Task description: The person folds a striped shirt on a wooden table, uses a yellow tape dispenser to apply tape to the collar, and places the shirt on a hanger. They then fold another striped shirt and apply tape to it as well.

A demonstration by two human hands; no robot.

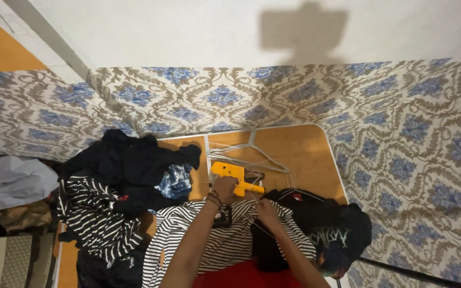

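My left hand point(223, 190) grips an orange-yellow gun-shaped tagging tool point(234, 178) over a black-and-white striped garment point(225, 234) lying on a wooden folding table point(294, 149). My right hand point(265, 210) pinches the striped fabric just below the tool's handle. I cannot tell what small item, if any, sits between its fingers. A wristband circles my left wrist.
Several wire hangers point(252, 152) lie on the table behind the tool. A pile of dark clothes point(134, 168) and another striped garment point(94, 218) sit at left, a black printed garment point(332, 226) at right. Patterned blue-and-brown fabric point(401, 138) covers the surroundings.
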